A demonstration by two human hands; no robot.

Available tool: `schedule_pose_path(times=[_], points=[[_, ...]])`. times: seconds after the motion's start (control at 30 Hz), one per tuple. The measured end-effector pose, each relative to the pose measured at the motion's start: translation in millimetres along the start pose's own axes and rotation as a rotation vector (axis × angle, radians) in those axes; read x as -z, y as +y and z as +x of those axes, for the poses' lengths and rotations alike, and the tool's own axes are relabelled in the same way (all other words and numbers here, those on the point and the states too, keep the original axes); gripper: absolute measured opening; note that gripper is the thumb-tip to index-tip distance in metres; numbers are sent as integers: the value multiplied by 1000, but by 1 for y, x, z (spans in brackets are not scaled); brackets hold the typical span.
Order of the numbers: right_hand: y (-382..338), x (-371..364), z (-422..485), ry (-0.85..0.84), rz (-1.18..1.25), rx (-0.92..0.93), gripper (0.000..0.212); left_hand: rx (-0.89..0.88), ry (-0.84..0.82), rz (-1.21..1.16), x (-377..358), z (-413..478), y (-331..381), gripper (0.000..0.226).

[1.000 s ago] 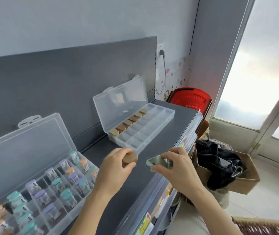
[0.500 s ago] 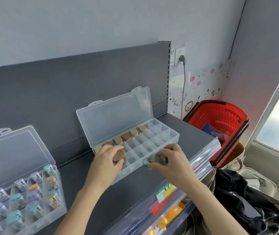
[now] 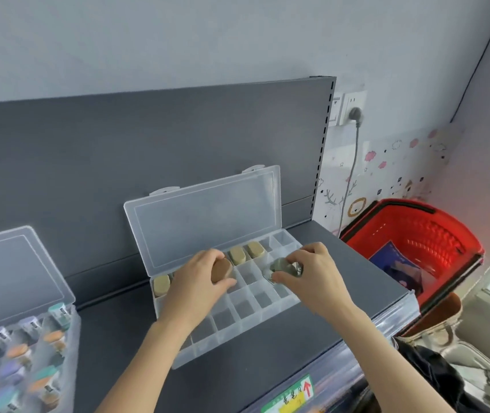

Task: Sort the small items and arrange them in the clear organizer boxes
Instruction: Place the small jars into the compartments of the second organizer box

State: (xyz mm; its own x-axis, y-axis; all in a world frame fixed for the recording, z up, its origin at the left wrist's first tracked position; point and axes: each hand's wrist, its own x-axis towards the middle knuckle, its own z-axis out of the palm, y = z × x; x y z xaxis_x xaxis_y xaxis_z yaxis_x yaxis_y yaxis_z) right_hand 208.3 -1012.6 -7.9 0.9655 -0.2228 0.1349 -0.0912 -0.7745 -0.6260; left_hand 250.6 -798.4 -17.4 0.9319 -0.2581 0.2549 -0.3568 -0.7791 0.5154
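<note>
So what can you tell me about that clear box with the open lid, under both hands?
The clear organizer box looks like translucent plastic, split into rows of small square cells. Its lid stands open, tilted back, two tabs on top. It sits on the dark grey shelf. Tan items fill some back-row cells; front rows look empty. The left hand holds a brown item over the back row, the right hand a greenish item further right.

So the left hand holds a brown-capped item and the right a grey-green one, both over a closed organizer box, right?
No: the head view shows the organizer box open, its lid raised. The left hand does hold the brown-capped item, the right hand the grey-green item.
</note>
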Motion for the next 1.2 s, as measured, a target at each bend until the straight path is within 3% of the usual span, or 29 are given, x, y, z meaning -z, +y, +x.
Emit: schedule_pose_path(times=[0.4, 1.0, 1.2], points=[[17, -5, 109, 15, -109, 26, 42, 129, -17, 52, -28, 44, 19, 44], [18, -38, 160, -304, -469, 91, 50, 277, 46, 98, -42, 44, 42, 50], [31, -25, 174, -342, -254, 126, 17, 257, 61, 87, -38, 39, 43, 50]])
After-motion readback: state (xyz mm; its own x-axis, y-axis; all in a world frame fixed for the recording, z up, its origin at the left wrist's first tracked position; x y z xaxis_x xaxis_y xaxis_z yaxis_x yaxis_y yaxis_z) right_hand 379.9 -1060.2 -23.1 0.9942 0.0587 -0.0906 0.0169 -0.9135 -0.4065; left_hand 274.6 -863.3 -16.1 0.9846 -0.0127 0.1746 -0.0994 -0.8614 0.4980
